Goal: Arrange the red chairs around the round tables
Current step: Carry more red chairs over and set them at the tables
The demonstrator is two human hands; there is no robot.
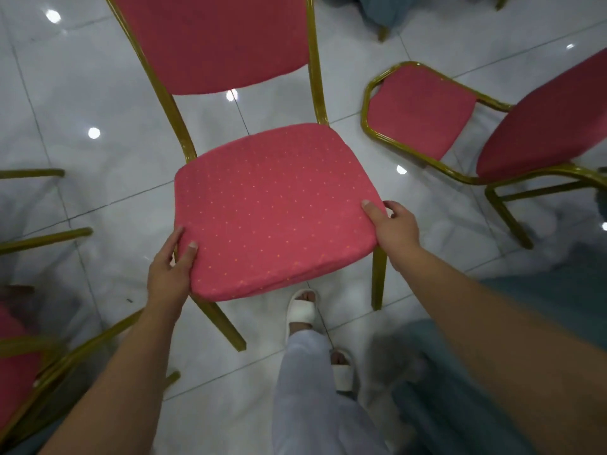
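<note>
On white tiles, three red chairs (276, 208), two hands (169, 270) gripping one

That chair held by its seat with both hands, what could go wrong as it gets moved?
1. The left hand and right hand grip only the front corners of the cushion, so the chair could tip backward if lifted.
2. Its front leg stands close to the foot in an open slipper; it could land on the toes.
3. Another chair lies tipped on the glossy floor just to the right; swinging that way may knock it.
</note>
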